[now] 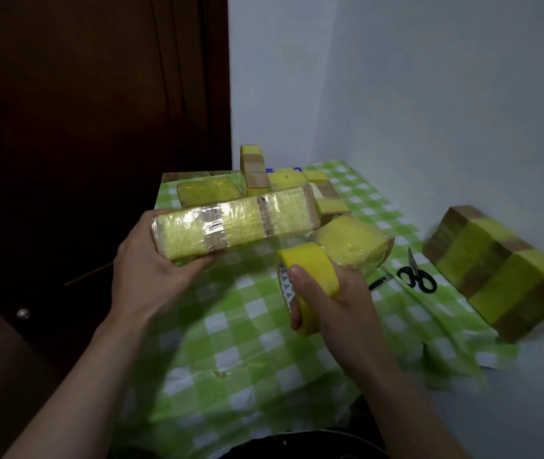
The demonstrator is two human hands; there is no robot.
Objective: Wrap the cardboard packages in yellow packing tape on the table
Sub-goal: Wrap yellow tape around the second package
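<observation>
Green-checked cloth (264,326) covers the desk at frame centre. My left hand (151,270) grips a long cardboard package (231,226) above it, and my right hand (337,303) curls round the yellow tape roll (310,273). Scissors (418,276) lie right, beside another wrapped package (502,273).

Left grip (151,270) clasps package (241,223) end — right grip (333,306) curled round tape roll (310,263).

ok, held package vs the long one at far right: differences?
The held package is lifted, gripped at one end by the left hand; the long package lies on the checked cloth. The held package is mostly yellow with narrow brown gaps; the long package alternates wide yellow and bare cardboard bands. Both are elongated, partly taped cardboard blocks.
</observation>
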